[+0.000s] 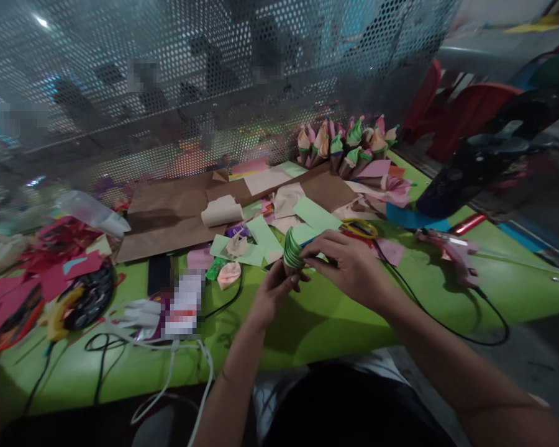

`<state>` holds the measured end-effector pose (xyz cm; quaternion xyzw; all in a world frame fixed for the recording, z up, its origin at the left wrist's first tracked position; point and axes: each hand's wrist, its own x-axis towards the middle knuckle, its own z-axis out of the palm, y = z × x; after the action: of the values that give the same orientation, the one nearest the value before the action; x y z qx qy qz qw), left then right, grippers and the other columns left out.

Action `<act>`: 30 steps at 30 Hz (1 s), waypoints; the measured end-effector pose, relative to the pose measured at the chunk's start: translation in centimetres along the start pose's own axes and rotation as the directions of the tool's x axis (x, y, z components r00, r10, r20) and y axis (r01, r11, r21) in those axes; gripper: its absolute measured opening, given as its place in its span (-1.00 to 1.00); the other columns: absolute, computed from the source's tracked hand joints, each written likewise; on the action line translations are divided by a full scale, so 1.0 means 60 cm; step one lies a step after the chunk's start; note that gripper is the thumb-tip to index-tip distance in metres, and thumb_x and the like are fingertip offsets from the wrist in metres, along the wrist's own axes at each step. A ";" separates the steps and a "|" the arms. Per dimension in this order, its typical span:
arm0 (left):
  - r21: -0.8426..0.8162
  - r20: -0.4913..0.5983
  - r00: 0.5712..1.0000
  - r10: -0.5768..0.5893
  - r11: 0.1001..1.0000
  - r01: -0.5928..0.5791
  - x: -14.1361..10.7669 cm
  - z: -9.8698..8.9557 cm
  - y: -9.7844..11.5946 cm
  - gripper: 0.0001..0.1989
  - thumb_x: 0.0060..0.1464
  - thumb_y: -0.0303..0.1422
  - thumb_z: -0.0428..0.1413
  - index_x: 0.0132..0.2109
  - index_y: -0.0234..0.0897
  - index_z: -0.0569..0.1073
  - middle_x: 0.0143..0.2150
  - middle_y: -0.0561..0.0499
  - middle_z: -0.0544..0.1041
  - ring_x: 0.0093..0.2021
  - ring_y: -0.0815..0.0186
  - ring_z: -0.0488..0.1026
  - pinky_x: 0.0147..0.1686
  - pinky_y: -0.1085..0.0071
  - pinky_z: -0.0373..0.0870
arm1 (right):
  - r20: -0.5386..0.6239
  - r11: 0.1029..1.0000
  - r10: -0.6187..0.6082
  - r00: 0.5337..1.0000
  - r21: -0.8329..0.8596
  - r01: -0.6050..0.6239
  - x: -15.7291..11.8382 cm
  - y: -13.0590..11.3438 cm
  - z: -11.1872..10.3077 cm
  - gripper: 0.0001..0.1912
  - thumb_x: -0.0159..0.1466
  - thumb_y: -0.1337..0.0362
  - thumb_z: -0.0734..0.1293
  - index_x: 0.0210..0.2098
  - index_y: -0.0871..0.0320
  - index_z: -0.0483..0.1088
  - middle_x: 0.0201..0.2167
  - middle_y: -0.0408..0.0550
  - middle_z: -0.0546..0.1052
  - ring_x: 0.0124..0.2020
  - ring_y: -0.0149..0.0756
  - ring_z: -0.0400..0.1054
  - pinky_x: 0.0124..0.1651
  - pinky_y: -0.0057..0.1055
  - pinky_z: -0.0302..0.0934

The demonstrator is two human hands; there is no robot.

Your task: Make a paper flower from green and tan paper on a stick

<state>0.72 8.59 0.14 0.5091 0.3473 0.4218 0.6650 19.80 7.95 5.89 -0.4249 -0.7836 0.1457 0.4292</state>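
My left hand (279,288) is wrapped round the lower part of a paper ice cream cone with a green ruffled swirl (292,249) on top, held upright above the table. My right hand (340,257) is closed in a pinch close beside the swirl. A thin blue edge shows by its fingertips; what they grip is too small to tell. Light green paper pieces (317,214) lie behind the hands. A peach paper swirl (228,274) rests on the table left of my left hand.
Several finished paper cones (354,146) stand at the back. A pink glue gun (461,254) with a black cord lies right, yellow-handled scissors (361,228) nearer. Brown paper (168,211), a yellow glue gun (65,313) and white cables (205,360) lie left on the green table (354,329).
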 end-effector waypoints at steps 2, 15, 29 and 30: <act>0.002 0.006 1.000 0.001 1.000 -0.001 0.000 0.000 -0.001 -0.61 0.00 -0.13 0.34 -0.16 -0.29 0.47 -0.31 -0.04 0.57 -0.31 0.31 0.44 -0.32 0.41 0.29 | -0.002 0.999 -0.004 1.000 -0.044 0.004 -0.001 0.001 0.001 -0.88 0.33 0.42 0.34 -0.25 0.13 0.53 -0.31 -0.04 0.56 -0.30 -0.30 0.47 -0.26 -0.44 0.29; -0.005 0.008 1.000 0.009 1.000 -0.009 0.003 -0.001 -0.002 -0.59 -0.02 -0.13 0.36 -0.16 -0.29 0.46 -0.30 -0.04 0.54 -0.30 0.31 0.47 -0.36 0.44 0.31 | 0.026 0.993 -0.048 0.998 -0.107 0.051 -0.001 0.003 0.004 -0.84 0.35 0.38 0.31 -0.26 0.12 0.55 -0.29 -0.03 0.57 -0.31 -0.32 0.45 -0.24 -0.42 0.30; -0.009 -0.082 0.996 -0.029 1.000 0.029 -0.002 -0.006 -0.006 -0.59 -0.05 -0.14 0.37 -0.13 -0.29 0.53 -0.21 -0.06 0.60 -0.31 0.34 0.44 -0.28 0.40 0.32 | -0.088 0.999 0.041 0.995 -0.005 -0.042 -0.001 0.000 -0.006 -0.88 0.35 0.36 0.29 -0.28 0.10 0.48 -0.31 -0.04 0.55 -0.29 -0.28 0.44 -0.26 -0.40 0.27; -0.010 -0.105 0.994 -0.038 0.999 0.037 -0.002 -0.007 -0.009 -0.59 -0.06 -0.13 0.37 -0.13 -0.28 0.54 -0.20 -0.06 0.60 -0.31 0.34 0.44 -0.27 0.40 0.32 | -0.127 0.998 0.062 0.990 0.032 -0.059 -0.003 0.001 -0.008 -0.88 0.36 0.35 0.29 -0.27 0.10 0.48 -0.31 -0.05 0.56 -0.28 -0.28 0.44 -0.24 -0.39 0.28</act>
<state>0.39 8.60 -0.47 0.4771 0.3897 0.4366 0.6557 20.25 7.79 6.06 -0.4506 -0.7392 0.1424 0.4799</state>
